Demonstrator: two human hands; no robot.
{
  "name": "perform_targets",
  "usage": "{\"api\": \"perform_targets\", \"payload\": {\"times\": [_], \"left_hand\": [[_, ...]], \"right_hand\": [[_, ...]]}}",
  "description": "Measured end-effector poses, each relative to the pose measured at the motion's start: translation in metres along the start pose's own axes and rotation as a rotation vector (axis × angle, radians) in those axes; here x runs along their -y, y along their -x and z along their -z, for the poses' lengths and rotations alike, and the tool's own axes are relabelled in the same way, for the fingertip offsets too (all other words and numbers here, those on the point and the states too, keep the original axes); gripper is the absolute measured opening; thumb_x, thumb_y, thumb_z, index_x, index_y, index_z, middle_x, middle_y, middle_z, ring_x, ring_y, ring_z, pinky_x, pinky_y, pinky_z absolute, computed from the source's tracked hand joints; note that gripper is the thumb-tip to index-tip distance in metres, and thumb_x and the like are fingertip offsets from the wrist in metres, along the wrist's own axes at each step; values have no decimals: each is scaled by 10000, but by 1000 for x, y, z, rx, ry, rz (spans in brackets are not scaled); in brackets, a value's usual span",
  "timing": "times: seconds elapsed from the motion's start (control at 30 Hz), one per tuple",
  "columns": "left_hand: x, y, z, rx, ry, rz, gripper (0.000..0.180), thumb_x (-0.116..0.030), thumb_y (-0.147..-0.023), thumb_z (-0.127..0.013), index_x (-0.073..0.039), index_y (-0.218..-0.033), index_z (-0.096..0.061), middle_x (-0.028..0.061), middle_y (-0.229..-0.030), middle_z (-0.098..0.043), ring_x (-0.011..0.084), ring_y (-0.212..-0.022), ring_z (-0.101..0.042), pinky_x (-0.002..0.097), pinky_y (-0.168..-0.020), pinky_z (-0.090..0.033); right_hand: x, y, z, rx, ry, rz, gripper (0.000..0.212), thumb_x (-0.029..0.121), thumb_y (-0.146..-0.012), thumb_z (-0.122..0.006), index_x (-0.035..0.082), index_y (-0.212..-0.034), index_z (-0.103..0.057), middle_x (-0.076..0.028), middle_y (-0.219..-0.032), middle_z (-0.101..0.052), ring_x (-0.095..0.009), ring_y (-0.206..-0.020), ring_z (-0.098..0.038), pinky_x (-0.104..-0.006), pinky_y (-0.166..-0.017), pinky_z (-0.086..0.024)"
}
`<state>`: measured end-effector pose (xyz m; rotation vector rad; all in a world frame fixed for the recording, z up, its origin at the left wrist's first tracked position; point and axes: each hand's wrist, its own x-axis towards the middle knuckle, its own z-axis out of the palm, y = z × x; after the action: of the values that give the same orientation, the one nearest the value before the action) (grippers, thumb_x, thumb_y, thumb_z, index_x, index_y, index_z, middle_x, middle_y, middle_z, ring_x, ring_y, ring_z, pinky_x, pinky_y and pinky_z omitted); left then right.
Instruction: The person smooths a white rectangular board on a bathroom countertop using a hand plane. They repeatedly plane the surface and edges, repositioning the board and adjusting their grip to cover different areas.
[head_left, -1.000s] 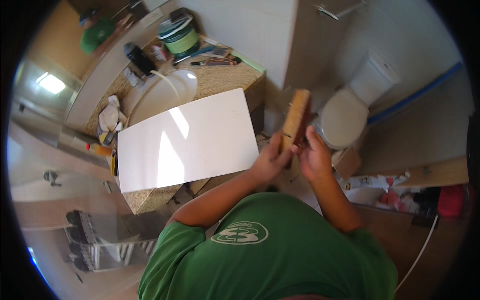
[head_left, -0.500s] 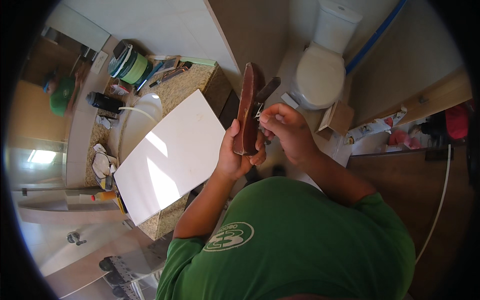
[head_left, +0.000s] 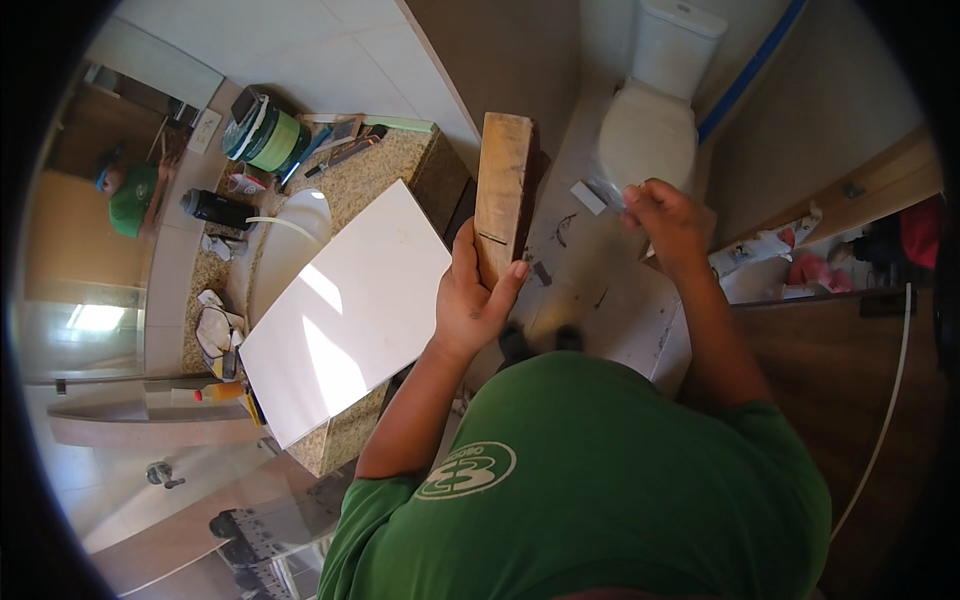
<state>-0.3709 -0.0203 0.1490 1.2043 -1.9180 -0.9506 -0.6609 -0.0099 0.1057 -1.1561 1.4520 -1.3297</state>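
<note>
My left hand (head_left: 474, 295) grips a wooden hand plane (head_left: 505, 185) by its lower end. The plane stands nearly upright, its pale worn sole turned into view with the narrow dark mouth slot low on it; the reddish-brown side shows only along the right edge. Off to the right, apart from the plane, my right hand (head_left: 668, 222) has its thumb and fingers pinched together. Whatever it may hold at the fingertips is too blurred to make out. Left of the plane, a large white board (head_left: 350, 310) lies across the sink counter.
Tools (head_left: 345, 150), a green bucket (head_left: 268, 140) and a black bottle (head_left: 215, 207) crowd the granite counter (head_left: 395, 160) around the sink (head_left: 290, 225). A toilet (head_left: 648, 135) stands ahead to the right. Dark scraps lie on the floor (head_left: 575, 270). A wooden door (head_left: 800, 370) is at the right.
The plane has been turned in my left hand, from its reddish-brown side to its sole. My right hand has left the plane and moved right.
</note>
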Motion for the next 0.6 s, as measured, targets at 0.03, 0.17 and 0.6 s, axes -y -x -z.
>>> {"api": "perform_targets", "payload": {"times": [0.03,0.17,0.6], "left_hand": [[0,0,-1,1,-45,3,727,-333,-963,-712,-19,-1505,-343,213,-1039,-714,343,-864,-731,395,-776,-566],[2,2,-9,35,-52,60,761,-346,-944,-739,-22,-1504,-339,247,-1084,-714,415,-940,-733,435,-806,-574],[24,19,-53,310,-17,223,834,-335,-986,-691,-59,-1613,-216,308,-1171,-694,355,-1129,-704,462,-945,-534]], "right_hand": [[-5,-1,4,-23,308,58,191,182,-976,-674,27,-1088,-663,-61,-875,-653,-203,-917,-662,-309,-874,-507],[-28,-1,-5,-216,489,446,327,277,-957,-733,29,-1164,-684,-114,-1134,-651,-222,-1220,-600,-356,-1047,-463],[-40,48,-95,473,-851,-374,656,480,-1063,-539,16,-1503,-394,-213,-1477,-526,-310,-1334,-541,-450,-1167,-405]]}}
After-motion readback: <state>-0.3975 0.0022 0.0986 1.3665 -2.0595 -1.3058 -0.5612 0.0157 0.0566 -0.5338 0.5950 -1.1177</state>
